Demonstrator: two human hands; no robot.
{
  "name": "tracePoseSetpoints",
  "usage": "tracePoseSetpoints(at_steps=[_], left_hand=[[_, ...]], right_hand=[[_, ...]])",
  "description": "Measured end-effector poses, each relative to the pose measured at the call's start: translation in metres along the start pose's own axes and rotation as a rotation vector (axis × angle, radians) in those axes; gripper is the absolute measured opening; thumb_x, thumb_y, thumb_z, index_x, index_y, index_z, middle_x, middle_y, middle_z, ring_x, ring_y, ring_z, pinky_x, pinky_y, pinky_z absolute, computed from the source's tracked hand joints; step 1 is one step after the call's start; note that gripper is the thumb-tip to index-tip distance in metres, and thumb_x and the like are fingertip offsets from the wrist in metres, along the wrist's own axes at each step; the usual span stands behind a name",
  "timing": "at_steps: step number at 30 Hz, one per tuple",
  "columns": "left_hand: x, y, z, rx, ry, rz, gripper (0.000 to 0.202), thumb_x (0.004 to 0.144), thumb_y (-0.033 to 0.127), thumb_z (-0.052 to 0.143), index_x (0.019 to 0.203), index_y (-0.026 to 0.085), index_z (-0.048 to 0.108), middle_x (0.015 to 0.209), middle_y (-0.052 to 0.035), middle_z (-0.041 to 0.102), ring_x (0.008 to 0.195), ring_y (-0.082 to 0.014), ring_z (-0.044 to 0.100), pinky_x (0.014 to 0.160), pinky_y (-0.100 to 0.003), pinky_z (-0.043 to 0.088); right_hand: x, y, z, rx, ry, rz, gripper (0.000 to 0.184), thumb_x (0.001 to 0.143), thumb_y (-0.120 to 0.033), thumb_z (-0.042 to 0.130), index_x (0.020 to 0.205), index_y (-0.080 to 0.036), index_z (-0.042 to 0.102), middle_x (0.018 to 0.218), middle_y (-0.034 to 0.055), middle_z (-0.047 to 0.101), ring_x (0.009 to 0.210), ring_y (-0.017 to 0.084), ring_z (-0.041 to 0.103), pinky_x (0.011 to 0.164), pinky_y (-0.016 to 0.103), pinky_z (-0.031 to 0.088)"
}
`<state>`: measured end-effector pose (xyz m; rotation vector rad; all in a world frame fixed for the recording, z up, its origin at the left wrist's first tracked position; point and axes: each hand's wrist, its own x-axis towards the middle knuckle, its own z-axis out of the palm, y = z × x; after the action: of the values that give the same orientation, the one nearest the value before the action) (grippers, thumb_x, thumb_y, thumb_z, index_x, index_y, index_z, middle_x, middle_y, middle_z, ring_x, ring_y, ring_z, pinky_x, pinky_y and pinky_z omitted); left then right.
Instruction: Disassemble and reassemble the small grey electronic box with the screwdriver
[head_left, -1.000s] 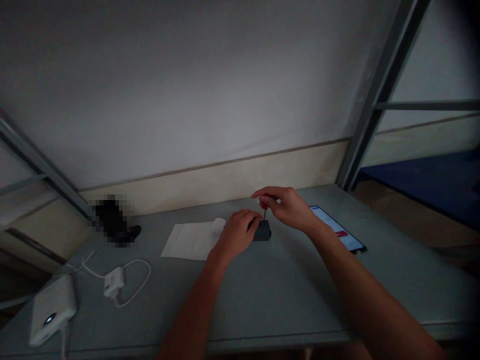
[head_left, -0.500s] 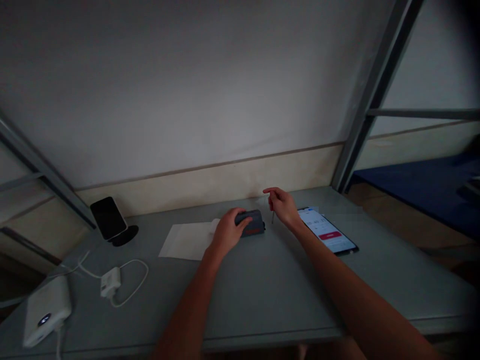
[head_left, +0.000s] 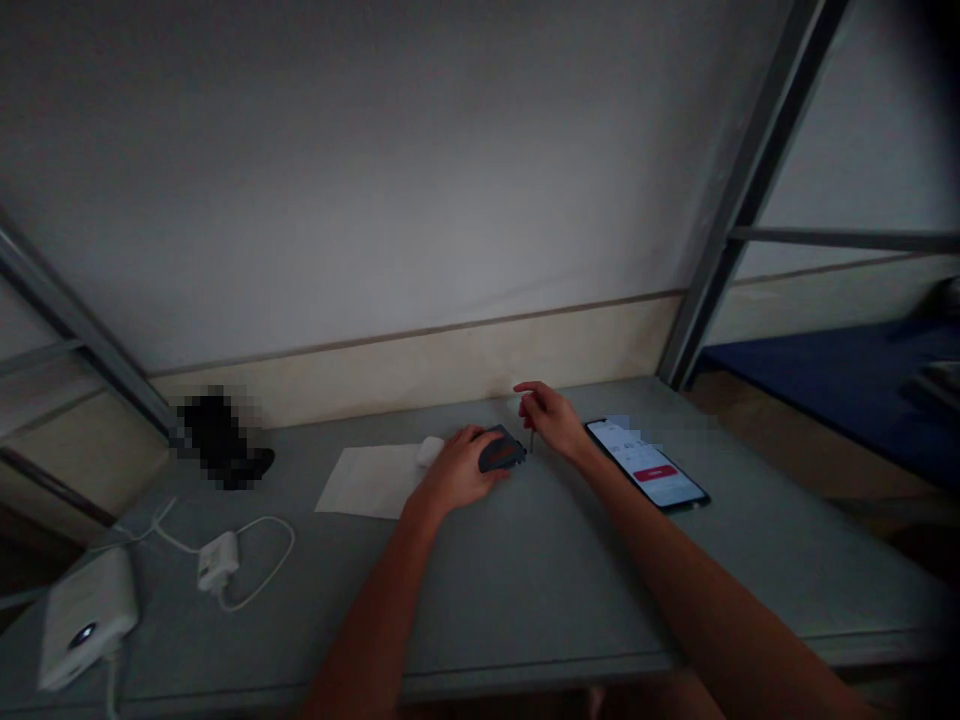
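Note:
My left hand (head_left: 459, 468) is wrapped over a small dark grey case (head_left: 502, 449) with orange-red marking, pressing it to the grey desk. Small dark parts stick out at the case's right end. In my right hand (head_left: 553, 418), closed with the index finger stretched out over the top, is a small screwdriver (head_left: 532, 440). Its thin metal shaft points down beside the case's right end; I cannot tell if they touch. A sheet of white paper (head_left: 367, 482) lies left of my left hand, with a small white object (head_left: 429, 451) on its right part.
Right of my right forearm lies a phone (head_left: 649, 465) with a lit screen. A white power bank (head_left: 88, 620) and a white charger (head_left: 218, 561) with cable stand at the left. Behind them is a pixelated black object (head_left: 221, 440). A wall and metal posts (head_left: 712, 270) border the desk (head_left: 525, 590).
My left hand has turned the case and shifted its grip, with fingers now spread over it. The screwdriver in my right hand has moved left and closer to the case's end.

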<state>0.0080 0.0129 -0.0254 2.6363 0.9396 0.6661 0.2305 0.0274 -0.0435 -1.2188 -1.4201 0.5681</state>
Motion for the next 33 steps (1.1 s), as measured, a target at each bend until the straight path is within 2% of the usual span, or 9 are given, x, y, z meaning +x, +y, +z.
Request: tracePoseSetpoints(at_steps=[4, 7, 10, 14, 17, 21, 24, 27, 33], left_hand=[[0.004, -0.001, -0.003, -0.139, 0.058, -0.079, 0.037, 0.095, 0.043, 0.055, 0.124, 0.024, 0.066, 0.118, -0.0089, 0.071, 0.107, -0.0241, 0.066, 0.097, -0.035, 0.049], [0.008, -0.005, -0.007, -0.206, 0.177, -0.226, 0.043, 0.100, 0.048, 0.041, 0.106, 0.020, 0.073, 0.099, -0.0079, 0.076, 0.089, -0.0222, 0.069, 0.084, -0.032, 0.051], [0.009, -0.009, -0.010, -0.219, 0.293, -0.315, 0.046, 0.100, 0.048, 0.042, 0.092, 0.016, 0.073, 0.087, -0.0081, 0.075, 0.081, -0.0214, 0.068, 0.078, -0.031, 0.051], [0.007, -0.013, -0.016, -0.305, 0.262, -0.205, 0.029, 0.094, 0.040, 0.057, 0.110, 0.020, 0.070, 0.109, -0.0075, 0.074, 0.101, -0.0202, 0.068, 0.092, -0.032, 0.051], [0.005, -0.011, -0.019, -0.304, 0.163, -0.142, 0.032, 0.088, 0.031, 0.066, 0.119, 0.023, 0.066, 0.113, -0.0060, 0.073, 0.102, -0.0200, 0.068, 0.094, -0.034, 0.052], [0.003, -0.002, -0.023, -0.246, 0.131, -0.085, 0.039, 0.087, 0.019, 0.064, 0.126, 0.023, 0.063, 0.120, -0.0061, 0.071, 0.108, -0.0206, 0.066, 0.100, -0.035, 0.051], [0.003, 0.009, -0.025, -0.099, 0.123, -0.008, 0.042, 0.084, 0.013, 0.064, 0.124, 0.025, 0.065, 0.121, -0.0058, 0.071, 0.115, -0.0236, 0.062, 0.106, -0.040, 0.046], [0.004, 0.019, -0.024, 0.019, 0.145, 0.047, 0.035, 0.087, 0.016, 0.062, 0.120, 0.024, 0.067, 0.116, -0.0060, 0.072, 0.116, -0.0255, 0.060, 0.107, -0.043, 0.043], [0.008, 0.024, -0.018, 0.032, 0.164, 0.003, 0.025, 0.090, 0.021, 0.062, 0.114, 0.023, 0.067, 0.114, -0.0064, 0.073, 0.106, -0.0240, 0.066, 0.101, -0.041, 0.046]], right_hand=[[-0.001, -0.016, 0.000, 0.102, -0.107, -0.100, 0.039, 0.088, -0.035, 0.055, 0.125, -0.022, 0.056, 0.081, 0.0016, 0.068, 0.063, 0.015, 0.060, 0.062, 0.028, 0.051], [0.000, -0.025, -0.001, 0.134, -0.033, -0.134, 0.039, 0.089, -0.035, 0.056, 0.126, -0.023, 0.055, 0.085, 0.0024, 0.069, 0.065, 0.015, 0.060, 0.063, 0.029, 0.050], [0.001, -0.027, -0.002, 0.135, 0.023, -0.143, 0.038, 0.092, -0.037, 0.054, 0.127, -0.022, 0.055, 0.088, 0.0030, 0.069, 0.066, 0.015, 0.060, 0.064, 0.029, 0.050], [0.000, -0.027, -0.002, 0.126, 0.016, -0.149, 0.036, 0.095, -0.038, 0.050, 0.126, -0.021, 0.054, 0.087, 0.0032, 0.068, 0.065, 0.014, 0.058, 0.064, 0.029, 0.050], [-0.001, -0.032, 0.000, 0.210, -0.042, -0.155, 0.038, 0.094, -0.039, 0.052, 0.127, -0.019, 0.052, 0.089, 0.0038, 0.068, 0.067, 0.014, 0.058, 0.065, 0.030, 0.050], [-0.003, -0.046, 0.002, 0.344, -0.051, -0.147, 0.039, 0.089, -0.040, 0.061, 0.122, -0.020, 0.052, 0.087, 0.0027, 0.070, 0.066, 0.013, 0.059, 0.067, 0.029, 0.051], [-0.004, -0.056, 0.002, 0.388, 0.026, -0.152, 0.034, 0.088, -0.040, 0.064, 0.114, -0.021, 0.056, 0.086, 0.0025, 0.071, 0.066, 0.013, 0.060, 0.067, 0.029, 0.051], [-0.005, -0.061, 0.004, 0.381, 0.064, -0.168, 0.028, 0.088, -0.041, 0.065, 0.106, -0.020, 0.060, 0.086, 0.0035, 0.071, 0.067, 0.013, 0.060, 0.067, 0.029, 0.051], [-0.009, -0.063, 0.008, 0.330, 0.016, -0.169, 0.025, 0.088, -0.039, 0.064, 0.105, -0.020, 0.064, 0.086, 0.0039, 0.071, 0.070, 0.014, 0.061, 0.068, 0.029, 0.051]])
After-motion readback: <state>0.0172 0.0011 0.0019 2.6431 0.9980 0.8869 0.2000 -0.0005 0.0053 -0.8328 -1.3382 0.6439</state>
